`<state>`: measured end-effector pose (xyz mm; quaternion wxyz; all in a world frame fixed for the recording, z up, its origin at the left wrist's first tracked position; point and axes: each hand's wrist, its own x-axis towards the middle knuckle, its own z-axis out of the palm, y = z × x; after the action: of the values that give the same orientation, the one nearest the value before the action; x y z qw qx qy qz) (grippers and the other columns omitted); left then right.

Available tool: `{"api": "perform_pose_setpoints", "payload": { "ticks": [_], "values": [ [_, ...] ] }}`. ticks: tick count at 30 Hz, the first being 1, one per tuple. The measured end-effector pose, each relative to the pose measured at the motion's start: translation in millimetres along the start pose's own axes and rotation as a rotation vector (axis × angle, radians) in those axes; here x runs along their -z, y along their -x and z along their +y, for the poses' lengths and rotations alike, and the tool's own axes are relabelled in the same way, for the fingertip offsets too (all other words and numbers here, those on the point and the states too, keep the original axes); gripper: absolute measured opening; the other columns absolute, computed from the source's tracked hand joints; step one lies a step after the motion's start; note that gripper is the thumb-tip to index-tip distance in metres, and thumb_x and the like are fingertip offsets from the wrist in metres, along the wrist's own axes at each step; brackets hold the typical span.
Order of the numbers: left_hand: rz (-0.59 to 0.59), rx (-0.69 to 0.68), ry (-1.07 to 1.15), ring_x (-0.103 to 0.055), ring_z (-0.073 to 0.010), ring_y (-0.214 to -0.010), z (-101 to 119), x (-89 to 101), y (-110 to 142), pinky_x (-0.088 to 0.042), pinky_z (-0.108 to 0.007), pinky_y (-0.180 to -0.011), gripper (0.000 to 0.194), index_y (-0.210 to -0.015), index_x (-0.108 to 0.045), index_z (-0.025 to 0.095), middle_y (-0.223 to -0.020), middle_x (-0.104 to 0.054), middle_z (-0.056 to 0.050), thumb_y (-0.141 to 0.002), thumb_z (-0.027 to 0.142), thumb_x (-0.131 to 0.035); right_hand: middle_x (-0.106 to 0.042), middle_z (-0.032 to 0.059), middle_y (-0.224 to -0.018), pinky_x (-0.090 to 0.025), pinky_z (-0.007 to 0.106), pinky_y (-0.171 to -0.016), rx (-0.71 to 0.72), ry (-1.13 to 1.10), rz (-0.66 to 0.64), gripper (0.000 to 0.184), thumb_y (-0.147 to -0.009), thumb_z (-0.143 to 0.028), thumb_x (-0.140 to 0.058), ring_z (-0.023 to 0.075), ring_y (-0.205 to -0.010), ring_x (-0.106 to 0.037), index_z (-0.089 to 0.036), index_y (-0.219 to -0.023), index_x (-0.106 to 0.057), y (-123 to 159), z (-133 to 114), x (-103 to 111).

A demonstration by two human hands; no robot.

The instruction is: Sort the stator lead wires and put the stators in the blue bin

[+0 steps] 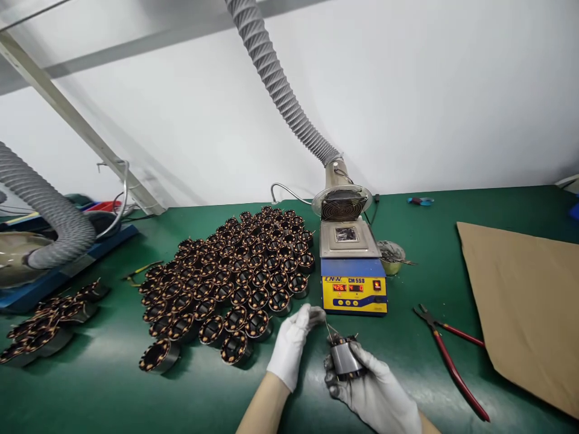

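My right hand (pixel 382 389), in a white glove with darkened fingertips, is wrapped round a motor stator (pixel 346 358). The stator has a silver metal side, and thin wire ends stick up from its top. My white-gloved left hand (pixel 295 339) is closed just left of it, thumb and fingers pinched at the upper end of a thin wire lead (pixel 327 327) rising from the stator. Left of my hands, many similar stators (pixel 235 346) with copper windings stand packed together on the green table (pixel 199 398). Just beyond my hands is a blue and yellow solder pot (pixel 354 295) with a lit red display.
A fume hood (pixel 342 202) on a grey duct hangs over the solder pot. Beside it sits a small tin (pixel 391 258). Red-handled pliers (pixel 452 358) and brown cardboard (pixel 525 307) lie to the right. More stators (pixel 49 328) and a blue tray (pixel 111 247) are at left.
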<state>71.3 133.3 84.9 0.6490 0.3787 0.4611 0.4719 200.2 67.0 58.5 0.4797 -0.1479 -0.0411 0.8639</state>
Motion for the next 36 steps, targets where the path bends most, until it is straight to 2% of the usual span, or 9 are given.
{"api": "perform_pose_setpoints", "payload": {
  "ticks": [3,8,13,18,20,23,28,34,36],
  "values": [
    [-0.112,0.067,-0.186,-0.062,-0.0242,-0.088,-1,-12.9,11,-0.046,-0.032,-0.083,0.033,-0.088,-0.069,0.014,-0.09,-0.07,-0.01,-0.065,0.038,-0.069,-0.066,0.0074,-0.097,-0.041,0.033,-0.077,0.078,0.016,-0.012,0.022,-0.079,-0.031,-0.064,0.0197,-0.085,-0.06,-0.019,-0.096,-0.064,-3,3,-3],
    [0.061,-0.001,-0.149,-0.062,-0.0173,-0.066,-7,-14.5,15,-0.048,-0.025,-0.064,0.02,-0.078,-0.069,0.013,-0.069,-0.069,-0.005,-0.068,0.031,-0.066,-0.065,0.0072,-0.1,-0.042,0.035,-0.076,0.115,0.084,-0.001,0.03,-0.075,-0.021,-0.067,0.0204,-0.086,-0.06,-0.02,-0.104,-0.061,-2,6,-5],
    [0.188,-0.015,0.06,-0.063,-0.0167,-0.078,5,3.2,2,-0.045,-0.028,-0.085,0.041,-0.095,-0.062,0.011,-0.074,-0.07,-0.006,-0.07,0.043,-0.066,-0.068,0.0096,-0.089,-0.042,0.033,-0.072,0.017,-0.042,0.031,0.03,-0.076,-0.038,-0.062,0.0209,-0.077,-0.061,-0.016,-0.097,-0.064,2,-4,-5],
    [-0.383,0.116,-0.282,-0.055,-0.0256,-0.106,7,-6.1,15,-0.043,-0.034,-0.093,0.08,-0.123,-0.048,0.018,-0.119,-0.057,-0.01,-0.05,0.017,-0.079,-0.067,0.0083,-0.096,-0.041,0.037,-0.083,0.022,-0.124,0.053,0.042,-0.082,-0.05,-0.049,0.0221,-0.086,-0.061,-0.018,-0.106,-0.061,-1,-9,1],
    [-0.479,0.113,-0.345,-0.055,-0.0261,-0.104,2,-9.7,20,-0.044,-0.034,-0.091,0.089,-0.125,-0.046,0.023,-0.12,-0.056,-0.006,-0.043,0.007,-0.077,-0.068,0.0078,-0.095,-0.041,0.037,-0.083,0.017,-0.134,0.076,0.043,-0.082,-0.05,-0.048,0.0223,-0.089,-0.06,-0.018,-0.108,-0.06,-1,-9,3],
    [-0.4,0.117,-0.289,-0.057,-0.0252,-0.099,-1,-12.4,18,-0.045,-0.032,-0.088,0.074,-0.111,-0.058,0.02,-0.108,-0.063,-0.005,-0.041,0.006,-0.075,-0.068,0.0075,-0.094,-0.041,0.037,-0.082,0.009,-0.12,0.091,0.039,-0.079,-0.048,-0.054,0.0233,-0.089,-0.061,-0.018,-0.102,-0.062,-1,-8,2],
    [-0.14,0.023,-0.22,-0.059,-0.0175,-0.07,-1,-12.9,11,-0.045,-0.024,-0.066,0.005,-0.062,-0.068,0.014,-0.067,-0.067,-0.003,-0.057,0.014,-0.066,-0.069,0.0093,-0.084,-0.043,0.034,-0.073,-0.03,-0.016,0.001,0.034,-0.074,-0.043,-0.06,0.0234,-0.077,-0.064,-0.014,-0.091,-0.065,2,-4,-3],
    [0.118,-0.019,0.399,-0.059,-0.011,-0.062,-1,0.6,-1,-0.047,-0.024,-0.072,0.032,-0.073,-0.066,0.017,-0.061,-0.063,0.002,-0.052,0.036,-0.082,-0.068,0.0093,-0.077,-0.043,0.032,-0.067,-0.063,-0.018,0.007,0.035,-0.073,-0.044,-0.06,0.0207,-0.069,-0.062,-0.013,-0.09,-0.065,4,-4,-5],
    [0.065,0.039,0.382,-0.062,-0.0156,-0.073,2,-1.6,1,-0.047,-0.029,-0.079,0.044,-0.083,-0.067,0.016,-0.075,-0.067,-0.003,-0.051,0.042,-0.082,-0.068,0.0107,-0.08,-0.043,0.032,-0.069,-0.067,-0.012,-0.002,0.036,-0.074,-0.044,-0.059,0.0209,-0.071,-0.062,-0.012,-0.09,-0.065,3,-4,-5]
  ]
}}
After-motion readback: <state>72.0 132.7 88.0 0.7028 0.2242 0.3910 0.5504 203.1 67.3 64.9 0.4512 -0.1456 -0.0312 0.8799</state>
